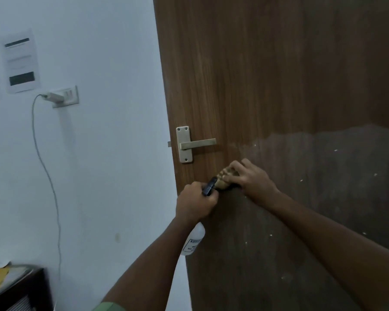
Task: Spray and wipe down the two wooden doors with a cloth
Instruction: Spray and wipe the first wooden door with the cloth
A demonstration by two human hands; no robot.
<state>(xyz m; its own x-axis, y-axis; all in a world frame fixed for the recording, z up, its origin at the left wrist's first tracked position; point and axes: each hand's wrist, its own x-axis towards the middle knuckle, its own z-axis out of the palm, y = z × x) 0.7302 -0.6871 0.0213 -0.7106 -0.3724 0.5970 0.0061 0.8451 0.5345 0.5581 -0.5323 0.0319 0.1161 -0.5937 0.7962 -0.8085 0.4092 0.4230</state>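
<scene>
A brown wooden door [267, 75] fills the right half of the view, with a duller, smeared patch over its lower part. My left hand [194, 202] grips the black trigger head of a white spray bottle [194, 240], whose nozzle points at the door just below the handle. My right hand [253, 178] holds a bunched tan cloth [226, 179] against the door, right in front of the nozzle. Most of the cloth is hidden under my fingers.
A brass lever handle [194, 143] sits just above my hands near the door's left edge. The white wall [110, 153] carries a socket with a plugged charger [58, 97] and hanging cable. A dark desk corner with papers [14, 281] is at the lower left.
</scene>
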